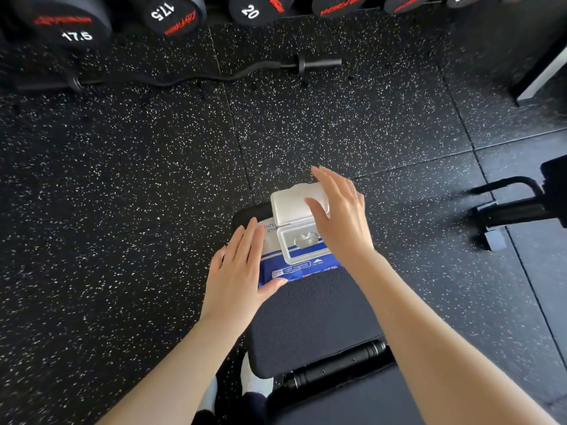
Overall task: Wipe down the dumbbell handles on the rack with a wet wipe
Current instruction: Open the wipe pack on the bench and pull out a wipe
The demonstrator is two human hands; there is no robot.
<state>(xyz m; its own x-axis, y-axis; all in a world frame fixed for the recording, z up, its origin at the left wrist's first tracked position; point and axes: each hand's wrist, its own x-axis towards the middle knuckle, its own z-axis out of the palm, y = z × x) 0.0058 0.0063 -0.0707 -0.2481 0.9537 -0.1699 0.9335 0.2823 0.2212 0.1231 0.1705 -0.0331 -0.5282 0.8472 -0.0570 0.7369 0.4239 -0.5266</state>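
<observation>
Ctr frame: left hand (pixel 237 268) flat, steadying wipe pack (pixel 294 262); right hand (pixel 339 216) fingers straight on lid (pixel 294 202) (flipped up).

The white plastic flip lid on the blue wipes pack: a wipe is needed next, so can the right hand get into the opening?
Probably yes. The white plastic flip lid stands open, the right hand is on it, and nothing covers the opening.
</observation>
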